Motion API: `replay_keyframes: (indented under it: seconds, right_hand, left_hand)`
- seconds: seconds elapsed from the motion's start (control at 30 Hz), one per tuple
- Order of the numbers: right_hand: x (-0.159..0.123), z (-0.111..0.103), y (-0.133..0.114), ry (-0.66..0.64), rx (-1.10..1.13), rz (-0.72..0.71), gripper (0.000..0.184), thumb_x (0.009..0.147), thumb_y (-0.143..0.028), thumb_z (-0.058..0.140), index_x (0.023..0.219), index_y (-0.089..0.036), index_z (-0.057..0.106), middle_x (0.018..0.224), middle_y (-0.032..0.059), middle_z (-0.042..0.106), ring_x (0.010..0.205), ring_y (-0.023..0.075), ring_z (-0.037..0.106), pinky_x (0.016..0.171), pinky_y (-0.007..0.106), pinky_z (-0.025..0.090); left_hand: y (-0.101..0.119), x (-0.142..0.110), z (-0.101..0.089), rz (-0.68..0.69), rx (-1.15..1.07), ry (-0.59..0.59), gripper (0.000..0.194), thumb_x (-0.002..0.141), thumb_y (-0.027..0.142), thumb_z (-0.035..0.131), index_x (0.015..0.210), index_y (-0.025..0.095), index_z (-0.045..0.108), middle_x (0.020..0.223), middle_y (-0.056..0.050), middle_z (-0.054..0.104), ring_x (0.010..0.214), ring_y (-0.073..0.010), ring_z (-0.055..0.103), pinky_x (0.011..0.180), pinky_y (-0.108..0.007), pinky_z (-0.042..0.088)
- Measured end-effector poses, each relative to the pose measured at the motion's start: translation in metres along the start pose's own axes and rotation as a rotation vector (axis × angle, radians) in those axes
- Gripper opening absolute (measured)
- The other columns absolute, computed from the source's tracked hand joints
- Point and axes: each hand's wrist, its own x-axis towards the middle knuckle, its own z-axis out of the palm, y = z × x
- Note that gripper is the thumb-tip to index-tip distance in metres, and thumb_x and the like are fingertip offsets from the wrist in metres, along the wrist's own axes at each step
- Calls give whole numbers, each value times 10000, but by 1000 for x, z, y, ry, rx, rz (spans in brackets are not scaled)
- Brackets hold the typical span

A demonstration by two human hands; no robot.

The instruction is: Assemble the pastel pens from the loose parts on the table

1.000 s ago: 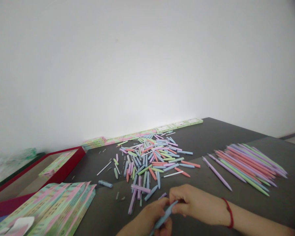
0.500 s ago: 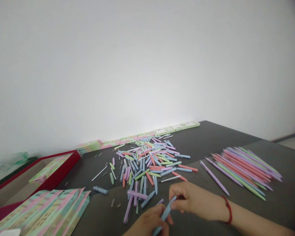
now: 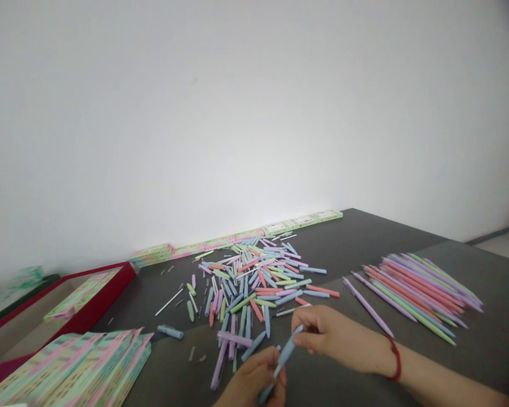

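Near the front edge, my left hand is closed around the lower blue pen barrel. My right hand, with a red cord on its wrist, pinches the upper end of a blue pen part. Between the two blue parts a short stretch of white refill shows, in line with both. Just beyond my hands lies a heap of loose pen parts in blue, purple, green and coral. Two crossed purple pieces lie closest to my left hand.
Pens lie in a bundle at the right, with a single purple pen beside them. Printed packets fan out at front left, by a red-edged box. Flat printed boxes line the wall.
The blue parts between my hands have moved slightly apart, and white refill now shows between them. My right hand has risen a little. The whole view has shifted slightly.
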Motion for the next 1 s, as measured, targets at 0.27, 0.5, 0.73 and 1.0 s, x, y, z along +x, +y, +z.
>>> replay_keyframes:
  seconds: [0.27,0.5,0.73,1.0]
  right_hand:
    - [14,38,30,-75,743,187,245,682,-313,705,801,-160,554,682,-16,630,530,79,553,440,157,420]
    - [11,63,24,-72,1048,205,324,609,-330,794,791,-123,624,660,0,634,535,80,574,460,168,449]
    - [12,67,25,-27,1124,198,369,642,-409,774,798,-125,598,787,65,694,629,131,654,554,216,476]
    - [17,68,32,96,1093,166,396,658,-460,752,799,-136,572,701,29,674,573,113,625,546,222,465]
  left_hand:
    - [8,-2,-4,-41,223,77,369,690,537,491,780,180,480,376,84,466,278,-41,265,325,-203,139]
    - [-4,9,-12,-145,53,-14,503,644,672,408,765,189,483,370,66,475,278,-60,301,333,-213,137]
    - [-3,13,-18,-224,-45,-24,554,581,630,426,936,204,442,476,63,502,310,-66,327,343,-210,133]
    - [0,6,-17,64,156,5,547,696,459,552,1110,145,381,555,49,555,379,-67,363,402,-216,209]
